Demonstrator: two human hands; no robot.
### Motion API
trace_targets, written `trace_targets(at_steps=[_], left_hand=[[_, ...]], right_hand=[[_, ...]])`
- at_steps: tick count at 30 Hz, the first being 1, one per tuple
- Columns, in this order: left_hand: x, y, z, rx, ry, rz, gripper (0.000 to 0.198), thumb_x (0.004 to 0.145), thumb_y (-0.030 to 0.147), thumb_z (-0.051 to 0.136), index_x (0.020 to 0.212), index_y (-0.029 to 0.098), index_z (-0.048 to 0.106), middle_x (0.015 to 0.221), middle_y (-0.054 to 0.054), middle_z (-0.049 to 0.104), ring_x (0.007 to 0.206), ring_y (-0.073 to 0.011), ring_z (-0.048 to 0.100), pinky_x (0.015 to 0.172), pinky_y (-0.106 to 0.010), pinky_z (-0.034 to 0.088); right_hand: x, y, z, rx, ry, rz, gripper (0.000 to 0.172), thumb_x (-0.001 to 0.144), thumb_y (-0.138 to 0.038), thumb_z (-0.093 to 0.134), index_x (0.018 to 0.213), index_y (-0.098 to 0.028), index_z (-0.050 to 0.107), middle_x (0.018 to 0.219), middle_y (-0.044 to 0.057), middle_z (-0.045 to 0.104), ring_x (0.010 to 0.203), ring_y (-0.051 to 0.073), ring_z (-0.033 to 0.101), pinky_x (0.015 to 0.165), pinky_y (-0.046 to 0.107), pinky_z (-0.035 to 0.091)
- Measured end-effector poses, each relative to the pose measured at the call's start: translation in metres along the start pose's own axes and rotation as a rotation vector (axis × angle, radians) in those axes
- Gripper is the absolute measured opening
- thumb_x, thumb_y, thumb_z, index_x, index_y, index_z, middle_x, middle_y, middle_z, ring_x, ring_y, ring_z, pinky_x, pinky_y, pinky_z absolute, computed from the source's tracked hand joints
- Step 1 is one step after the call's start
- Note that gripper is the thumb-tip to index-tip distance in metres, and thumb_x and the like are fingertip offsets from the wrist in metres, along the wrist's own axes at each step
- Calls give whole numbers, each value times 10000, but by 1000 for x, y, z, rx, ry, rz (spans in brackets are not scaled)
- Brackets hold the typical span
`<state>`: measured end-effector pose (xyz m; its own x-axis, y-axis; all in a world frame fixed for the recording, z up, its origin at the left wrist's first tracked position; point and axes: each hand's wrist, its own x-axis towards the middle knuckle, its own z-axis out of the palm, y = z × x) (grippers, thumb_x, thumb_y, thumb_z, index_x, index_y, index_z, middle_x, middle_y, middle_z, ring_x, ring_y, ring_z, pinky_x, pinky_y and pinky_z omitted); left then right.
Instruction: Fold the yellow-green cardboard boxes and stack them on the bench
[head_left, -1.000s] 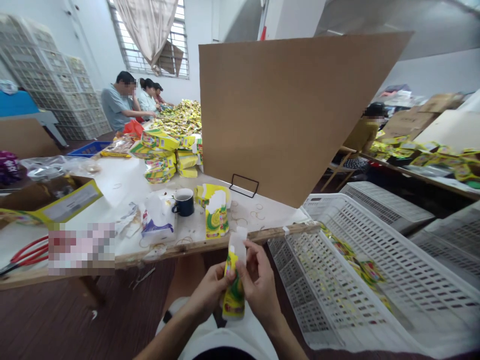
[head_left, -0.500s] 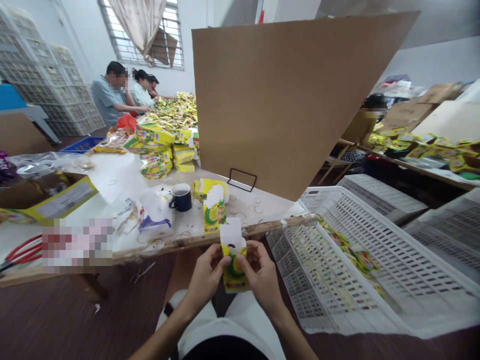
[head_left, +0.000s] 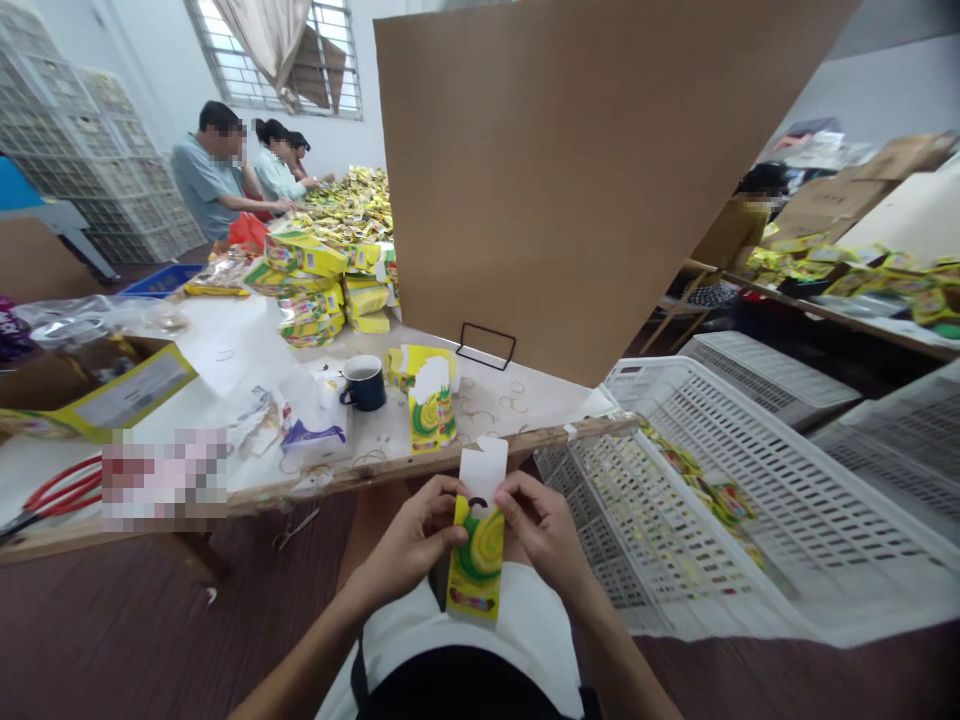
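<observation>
Over my lap I hold a small yellow and green carton [head_left: 477, 550] with a white top flap standing up. My left hand [head_left: 415, 535] pinches its left edge near the top. My right hand [head_left: 541, 528] grips the right edge, thumb on the front. A second carton of the same print [head_left: 431, 412] stands upright on the table just beyond, with a flattened one behind it.
A white plastic crate [head_left: 750, 520] holding several packets stands at my right. A tall cardboard sheet [head_left: 585, 190] rises behind the table. On the wooden-edged table [head_left: 337, 482] are a dark mug [head_left: 365, 382], a tissue pack, rubber bands and stacked yellow boxes [head_left: 315, 290]. Other people sit at the far left and right.
The carton has turned from edge-on to face me, and my hands have shifted to its two sides. The camera has dipped lower.
</observation>
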<state>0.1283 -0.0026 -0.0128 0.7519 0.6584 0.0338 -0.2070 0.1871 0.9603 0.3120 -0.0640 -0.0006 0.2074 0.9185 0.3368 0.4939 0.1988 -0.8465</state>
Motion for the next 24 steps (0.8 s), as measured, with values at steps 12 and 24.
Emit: trace_targets(at_steps=[12, 24], left_hand=[[3, 9, 1, 35, 114, 59, 514, 810, 247, 672, 1258, 180, 431, 976, -90, 661, 956, -230, 612, 831, -313, 460], [5, 3, 3, 266, 239, 75, 242, 837, 195, 588, 1060, 198, 496, 1036, -68, 636, 901, -208, 637, 773, -292, 504]], right_hand=[[-5, 5, 8, 8, -11, 20, 203, 889, -383, 542, 840, -244, 682, 761, 16, 659, 743, 183, 584, 677, 282, 475], [-2, -8, 4, 271, -103, 154, 265, 877, -388, 548, 1048, -207, 641, 867, 37, 650, 738, 169, 605, 655, 269, 497]])
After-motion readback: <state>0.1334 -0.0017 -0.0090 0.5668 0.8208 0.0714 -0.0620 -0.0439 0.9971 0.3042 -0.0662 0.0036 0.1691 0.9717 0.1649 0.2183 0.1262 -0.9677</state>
